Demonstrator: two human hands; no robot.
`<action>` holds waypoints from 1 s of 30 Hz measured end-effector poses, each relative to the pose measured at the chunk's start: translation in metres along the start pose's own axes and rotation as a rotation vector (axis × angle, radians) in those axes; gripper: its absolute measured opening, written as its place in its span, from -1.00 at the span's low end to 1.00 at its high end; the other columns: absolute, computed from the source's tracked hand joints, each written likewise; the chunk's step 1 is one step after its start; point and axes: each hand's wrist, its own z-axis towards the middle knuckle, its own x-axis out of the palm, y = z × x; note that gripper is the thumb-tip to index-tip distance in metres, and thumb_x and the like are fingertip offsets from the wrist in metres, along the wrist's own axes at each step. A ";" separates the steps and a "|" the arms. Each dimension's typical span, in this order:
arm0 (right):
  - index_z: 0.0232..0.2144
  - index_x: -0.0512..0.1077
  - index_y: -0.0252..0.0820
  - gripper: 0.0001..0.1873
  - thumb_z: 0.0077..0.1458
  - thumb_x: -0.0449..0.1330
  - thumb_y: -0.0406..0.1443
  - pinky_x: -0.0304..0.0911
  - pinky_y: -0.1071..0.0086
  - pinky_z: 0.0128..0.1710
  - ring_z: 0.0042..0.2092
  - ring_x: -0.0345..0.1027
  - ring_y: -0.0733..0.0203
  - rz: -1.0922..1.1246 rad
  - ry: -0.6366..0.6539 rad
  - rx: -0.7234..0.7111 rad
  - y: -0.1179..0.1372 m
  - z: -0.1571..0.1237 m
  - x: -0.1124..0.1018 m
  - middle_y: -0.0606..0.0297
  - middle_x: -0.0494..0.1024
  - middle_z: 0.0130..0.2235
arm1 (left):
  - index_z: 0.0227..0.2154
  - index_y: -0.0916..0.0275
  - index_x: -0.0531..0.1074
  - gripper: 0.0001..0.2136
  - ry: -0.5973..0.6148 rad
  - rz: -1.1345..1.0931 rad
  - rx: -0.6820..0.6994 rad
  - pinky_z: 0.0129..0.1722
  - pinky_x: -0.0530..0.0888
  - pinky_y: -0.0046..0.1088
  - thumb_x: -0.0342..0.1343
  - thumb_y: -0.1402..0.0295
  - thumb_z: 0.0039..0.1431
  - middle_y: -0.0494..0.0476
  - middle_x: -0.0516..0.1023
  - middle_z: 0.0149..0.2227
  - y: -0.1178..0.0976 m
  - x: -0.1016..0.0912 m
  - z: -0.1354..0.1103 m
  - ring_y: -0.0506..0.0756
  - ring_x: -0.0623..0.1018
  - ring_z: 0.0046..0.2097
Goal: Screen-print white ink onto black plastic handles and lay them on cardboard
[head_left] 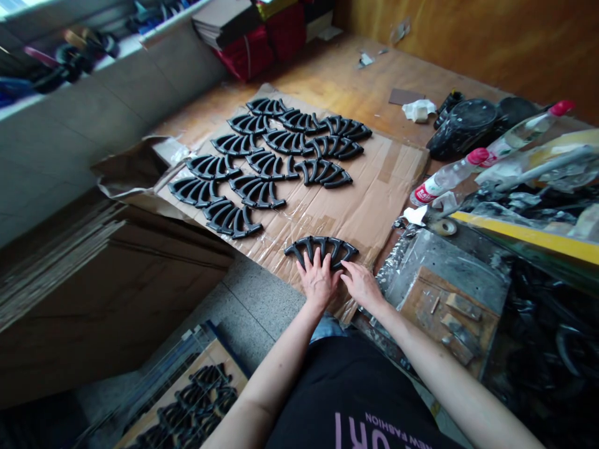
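A black fan-shaped part with curved ribs (322, 244) lies flat near the front edge of a cardboard sheet (346, 206). My left hand (319, 279) rests on its lower side, fingers spread over the ribs. At the part's lower right end is my right hand (362, 282), its thumb and forefinger bent close to the rim; whether they pinch it cannot be made out. Farther back on the cardboard, several similar black fan-shaped parts (285, 142) lie in slanting rows, some touching their neighbours.
Two bottles with red caps (447, 178) lean at the right, near a dark round container (463, 125). A tape roll (444, 227) and a board with small blocks (449, 312) sit nearer. Stacked cardboard (93, 293) stands left; more black parts (191, 405) lie below.
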 end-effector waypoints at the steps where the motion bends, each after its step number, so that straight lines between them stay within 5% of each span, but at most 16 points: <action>1: 0.12 0.36 -0.33 -0.57 0.20 0.08 -0.35 0.24 0.19 0.13 0.10 0.34 0.06 -0.004 0.001 0.006 0.000 0.000 0.000 0.03 0.49 0.07 | 0.15 0.16 0.36 -0.47 0.007 -0.005 -0.011 0.27 -0.08 0.24 0.09 0.06 0.14 0.23 0.18 0.33 0.000 0.001 0.001 0.48 0.01 0.35; 5: 0.14 0.34 -0.32 -0.56 0.22 0.06 -0.33 0.24 0.17 0.12 0.11 0.32 0.04 -0.015 0.005 0.008 0.001 -0.002 0.002 0.02 0.47 0.08 | 0.10 0.17 0.41 -0.51 0.013 -0.018 0.000 0.27 -0.04 0.22 0.11 0.08 0.14 0.23 0.22 0.31 0.006 0.004 0.004 0.46 0.08 0.34; 9: 0.14 0.34 -0.28 -0.55 0.21 0.07 -0.32 0.28 0.16 0.08 0.08 0.35 0.05 -0.019 -0.005 -0.017 -0.002 -0.003 -0.001 0.04 0.49 0.06 | 0.07 0.13 0.44 -0.55 0.040 -0.019 0.168 0.28 0.04 0.12 0.15 0.13 0.12 0.18 0.25 0.29 0.022 -0.001 0.021 0.40 0.11 0.34; 16: 0.18 0.32 -0.21 -0.51 0.20 0.08 -0.33 0.25 0.11 0.11 0.15 0.30 0.02 -0.065 -0.058 -0.059 0.005 0.021 -0.011 0.01 0.39 0.17 | 0.03 0.08 0.49 -0.50 0.148 0.002 0.555 0.28 0.08 0.07 0.26 0.08 0.01 0.17 0.32 0.25 0.057 -0.029 0.125 0.38 0.16 0.32; 22: 0.15 0.34 -0.25 -0.53 0.19 0.09 -0.34 0.23 0.11 0.17 0.17 0.29 0.02 -0.032 -0.101 -0.020 0.006 0.028 -0.018 0.02 0.38 0.18 | 0.05 0.13 0.48 -0.50 0.132 0.107 0.406 0.28 0.14 -0.05 0.21 0.04 0.05 0.16 0.32 0.26 0.082 -0.047 0.194 0.34 0.17 0.32; 30: 0.10 0.39 -0.24 -0.58 0.21 0.06 -0.29 0.23 0.08 0.18 0.15 0.32 0.02 -0.018 -0.124 0.024 -0.023 0.005 -0.004 0.03 0.42 0.15 | 0.19 0.14 0.32 -0.46 0.030 0.132 0.327 0.26 0.14 0.06 0.14 0.12 0.16 0.21 0.15 0.34 0.082 -0.041 0.189 0.39 0.08 0.36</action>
